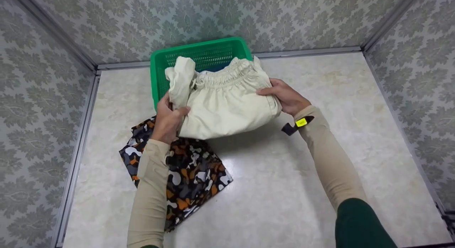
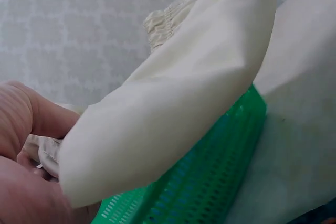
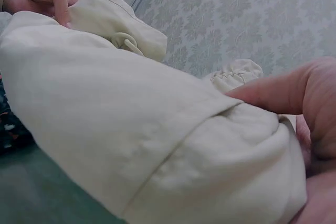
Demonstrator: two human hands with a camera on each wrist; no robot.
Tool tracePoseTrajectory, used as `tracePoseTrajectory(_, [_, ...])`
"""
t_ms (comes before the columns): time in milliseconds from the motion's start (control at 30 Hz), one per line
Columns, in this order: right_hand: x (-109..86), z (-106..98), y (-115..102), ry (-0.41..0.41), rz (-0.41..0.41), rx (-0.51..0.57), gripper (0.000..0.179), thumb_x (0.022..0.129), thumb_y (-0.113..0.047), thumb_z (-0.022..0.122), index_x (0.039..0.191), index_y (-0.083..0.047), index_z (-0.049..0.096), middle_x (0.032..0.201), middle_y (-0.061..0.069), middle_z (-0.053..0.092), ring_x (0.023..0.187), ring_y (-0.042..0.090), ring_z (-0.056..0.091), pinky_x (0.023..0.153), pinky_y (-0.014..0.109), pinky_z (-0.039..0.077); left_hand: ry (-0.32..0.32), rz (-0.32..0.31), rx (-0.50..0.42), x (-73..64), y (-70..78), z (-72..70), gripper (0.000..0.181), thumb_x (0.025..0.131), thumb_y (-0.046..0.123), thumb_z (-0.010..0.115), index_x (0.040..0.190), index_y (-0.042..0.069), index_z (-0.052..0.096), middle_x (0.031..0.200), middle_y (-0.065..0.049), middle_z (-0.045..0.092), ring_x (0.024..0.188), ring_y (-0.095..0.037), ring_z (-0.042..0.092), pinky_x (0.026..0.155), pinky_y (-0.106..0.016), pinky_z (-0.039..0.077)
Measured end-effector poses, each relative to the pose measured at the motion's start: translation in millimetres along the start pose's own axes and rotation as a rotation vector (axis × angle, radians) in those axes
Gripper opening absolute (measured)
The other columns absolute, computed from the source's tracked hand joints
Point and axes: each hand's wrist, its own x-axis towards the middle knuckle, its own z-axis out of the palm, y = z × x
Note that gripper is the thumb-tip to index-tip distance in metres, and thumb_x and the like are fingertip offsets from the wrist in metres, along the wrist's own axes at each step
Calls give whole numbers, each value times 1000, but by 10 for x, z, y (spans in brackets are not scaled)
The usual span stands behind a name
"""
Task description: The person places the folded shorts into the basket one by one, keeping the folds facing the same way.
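Observation:
Both hands hold up a cream garment with a gathered elastic waistband, apparently trousers point(image 1: 231, 105), folded into a bundle. The left hand point(image 1: 167, 120) grips its left side, thumb on the front. At the right side, the right hand point(image 1: 287, 95) pinches the cloth between thumb and fingers. A rolled or folded part of the cloth sticks up at the left. In the right wrist view, the right thumb point(image 3: 278, 92) presses on a seam, and a drawcord loop point(image 3: 126, 41) shows near the left hand. The cloth hides most of the fingers.
Behind the cream cloth stands a green perforated basket point(image 1: 199, 45) with something blue inside, against the patterned back wall point(image 1: 227, 13). A folded camouflage-patterned cloth point(image 1: 192, 177) in black, orange, grey and white lies on the pale tabletop point(image 1: 270, 191) under the left forearm.

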Motion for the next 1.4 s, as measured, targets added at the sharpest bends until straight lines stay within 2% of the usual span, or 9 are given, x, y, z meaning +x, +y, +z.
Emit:
tracePoseTrajectory(267, [625, 144, -314, 152, 21, -85, 56, 94, 7, 64, 147, -2, 48, 141, 18, 53, 122, 30, 59, 94, 37, 54, 104, -60, 94, 602, 249, -137, 86, 90, -15, 56, 163, 16, 22, 163, -7, 28, 148, -22, 30, 117, -34, 31])
tracePoseTrajectory(467, [932, 243, -406, 327, -10, -358, 63, 93, 3, 66, 152, -12, 46, 145, 8, 51, 129, 21, 52, 104, 33, 46, 144, -109, 170, 943, 291, -170, 87, 92, -14, 54, 164, 21, 17, 166, -4, 23, 150, -18, 24, 117, -32, 30])
tracePoseTrajectory(633, [1067, 291, -370, 361, -47, -569, 63, 94, 3, 60, 152, -17, 48, 143, 5, 54, 128, 17, 52, 104, 31, 45, 174, -132, 231, 1102, 229, -206, 91, 91, -14, 52, 164, 20, 10, 168, -4, 15, 152, -17, 17, 111, -27, 36])
tracePoseTrajectory(967, [1259, 299, -149, 367, -218, -853, 53, 98, 5, 51, 147, -13, 55, 141, 3, 59, 126, 13, 55, 102, 25, 45, 199, -80, 369, 1245, 3, -192, 87, 88, -16, 40, 164, 21, 18, 166, -1, 25, 150, -16, 25, 99, -25, 36])
tracePoseTrajectory(1067, [1263, 317, -73, 382, -190, -1035, 58, 99, 3, 50, 155, -11, 43, 153, 7, 49, 137, 18, 48, 108, 29, 41, 175, -72, 510, 1227, -99, -161, 88, 90, -14, 40, 165, 20, 10, 167, -3, 23, 132, -24, 49, 87, -27, 41])
tracePoseTrajectory(1167, [1232, 354, -27, 394, -138, -1264, 65, 101, -2, 53, 161, -9, 28, 157, 14, 42, 141, 27, 43, 112, 38, 40, 142, -102, 672, 1142, -123, -113, 94, 93, -11, 43, 163, 21, -10, 170, -8, 5, 132, -31, 47, 78, -36, 39])
tracePoseTrajectory(1267, [1164, 404, -23, 383, -152, -1420, 65, 102, -8, 57, 160, -7, 29, 152, 20, 45, 138, 36, 44, 111, 46, 40, 122, -98, 845, 1022, -74, -49, 102, 94, -7, 51, 161, 25, -18, 168, -14, -15, 148, -40, 24, 88, -43, 43])
tracePoseTrajectory(1300, [1132, 420, -30, 369, -164, -1454, 63, 102, -12, 59, 159, -7, 32, 152, 21, 44, 139, 38, 42, 112, 48, 39, 114, -67, 917, 974, -45, -25, 100, 95, -4, 55, 162, 26, -13, 166, -15, -21, 153, -42, 6, 100, -46, 40])
tracePoseTrajectory(1400, [1049, 473, -49, 255, -183, -1509, 56, 104, -22, 58, 155, -7, 40, 155, 20, 41, 145, 37, 33, 118, 51, 29, 31, 64, 1169, 879, 10, 29, 78, 100, 14, 61, 164, 23, 17, 167, -19, -14, 151, -48, -8, 120, -56, 18])
